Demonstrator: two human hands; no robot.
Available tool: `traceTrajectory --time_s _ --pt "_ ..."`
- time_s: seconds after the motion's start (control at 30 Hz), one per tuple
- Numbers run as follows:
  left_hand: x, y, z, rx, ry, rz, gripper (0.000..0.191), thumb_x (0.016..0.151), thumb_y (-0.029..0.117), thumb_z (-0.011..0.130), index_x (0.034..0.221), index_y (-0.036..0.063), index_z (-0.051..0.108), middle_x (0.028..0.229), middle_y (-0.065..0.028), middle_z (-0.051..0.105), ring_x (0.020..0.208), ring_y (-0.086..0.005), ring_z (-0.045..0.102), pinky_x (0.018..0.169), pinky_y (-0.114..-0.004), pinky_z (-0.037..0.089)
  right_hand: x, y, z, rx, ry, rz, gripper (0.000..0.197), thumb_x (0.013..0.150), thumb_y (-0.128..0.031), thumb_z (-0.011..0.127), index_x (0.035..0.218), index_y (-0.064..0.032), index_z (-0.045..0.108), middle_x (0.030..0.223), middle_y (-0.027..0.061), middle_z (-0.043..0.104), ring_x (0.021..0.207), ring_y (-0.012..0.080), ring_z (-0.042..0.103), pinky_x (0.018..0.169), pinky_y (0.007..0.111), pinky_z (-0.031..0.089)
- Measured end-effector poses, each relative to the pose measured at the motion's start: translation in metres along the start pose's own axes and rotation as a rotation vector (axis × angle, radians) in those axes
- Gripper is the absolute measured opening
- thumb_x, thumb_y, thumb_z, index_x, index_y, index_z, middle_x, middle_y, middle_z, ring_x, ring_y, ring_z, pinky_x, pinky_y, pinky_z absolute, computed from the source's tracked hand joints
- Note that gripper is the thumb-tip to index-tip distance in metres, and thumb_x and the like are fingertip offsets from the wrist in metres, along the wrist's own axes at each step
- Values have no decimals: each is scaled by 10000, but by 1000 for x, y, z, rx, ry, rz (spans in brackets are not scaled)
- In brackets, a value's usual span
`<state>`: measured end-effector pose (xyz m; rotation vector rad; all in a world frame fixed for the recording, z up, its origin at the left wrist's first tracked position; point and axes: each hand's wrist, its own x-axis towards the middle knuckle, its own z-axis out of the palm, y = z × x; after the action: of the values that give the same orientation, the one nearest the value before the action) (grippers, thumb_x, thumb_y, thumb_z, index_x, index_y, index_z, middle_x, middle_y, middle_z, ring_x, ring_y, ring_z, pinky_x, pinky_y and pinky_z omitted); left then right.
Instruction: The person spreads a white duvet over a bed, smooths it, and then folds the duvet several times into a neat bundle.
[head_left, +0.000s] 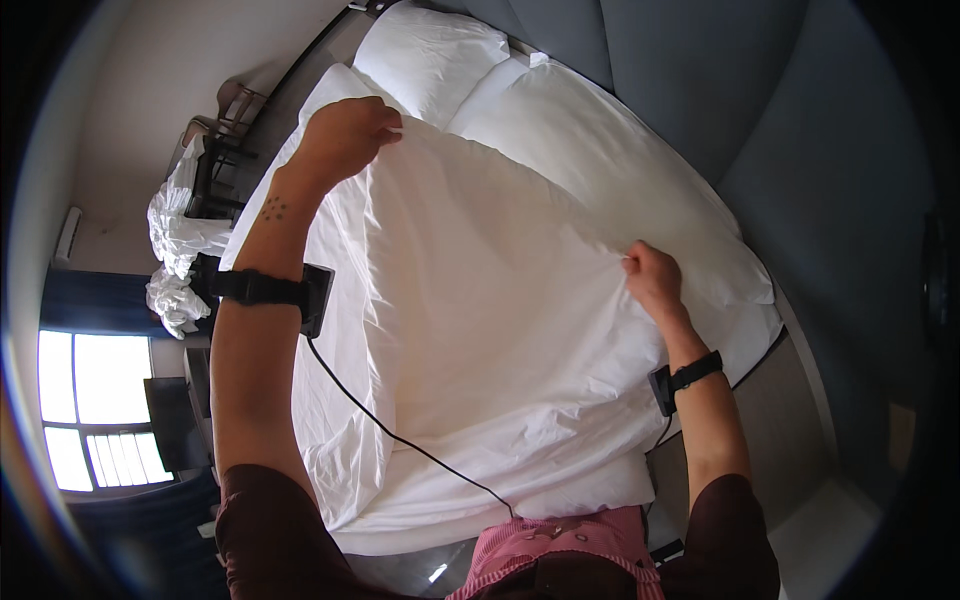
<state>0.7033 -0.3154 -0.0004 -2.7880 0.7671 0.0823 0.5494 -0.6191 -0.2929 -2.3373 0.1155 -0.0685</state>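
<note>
A white duvet or cover (480, 285) spreads over the bed in front of me, its upper edge raised between my two hands. My left hand (356, 135) pinches one end of that edge, near a white pillow (427, 56). At the right, my right hand (654, 277) grips the other end in a closed fist, beside a second large white pillow (577, 142). The raised part has soft wrinkles, and its side hangs in folds at the left. Black straps with small devices sit on both of my forearms, and a cable runs across the cover.
A padded dark headboard (690, 82) lines the far right side. Crumpled white linen (180, 217) lies on dark furniture at the left, near chairs (232, 105). Beyond are a window (105, 405) and a dark screen (176, 420). The bed's near edge meets my pink apron (555, 544).
</note>
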Motion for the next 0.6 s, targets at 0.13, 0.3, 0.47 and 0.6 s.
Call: traceTrajectory --time_s 0.13,0.3,0.47,0.6 --pt "-9 -9 -1 -110 47 -57 139 808 188 574 882 90 639 825 -74 602 822 -279 575 716 -361 454 3 -8 1 -34 157 1 80 722 -50 567 782 -92 534 732 88 574 693 313 568 610 412 446" --pt "-18 -12 -5 -157 13 -45 149 817 186 565 852 51 617 815 -93 599 800 -296 571 688 -372 448 44 -115 7 167 107 -541 299 669 -159 701 928 -106 560 856 41 562 852 238 537 703 366 409" --pt "-11 -14 -12 -287 102 151 123 803 115 581 833 -5 575 690 -126 542 634 -268 517 596 -333 410 92 -124 36 123 222 -522 173 667 -113 678 804 -78 578 759 72 560 759 276 538 649 393 408" --pt "5 12 -15 -448 68 54 145 797 142 600 817 -1 582 646 -115 521 597 -213 483 579 -311 399 101 -113 21 162 197 -297 151 709 -41 621 838 -59 546 854 84 546 831 292 520 685 408 419"
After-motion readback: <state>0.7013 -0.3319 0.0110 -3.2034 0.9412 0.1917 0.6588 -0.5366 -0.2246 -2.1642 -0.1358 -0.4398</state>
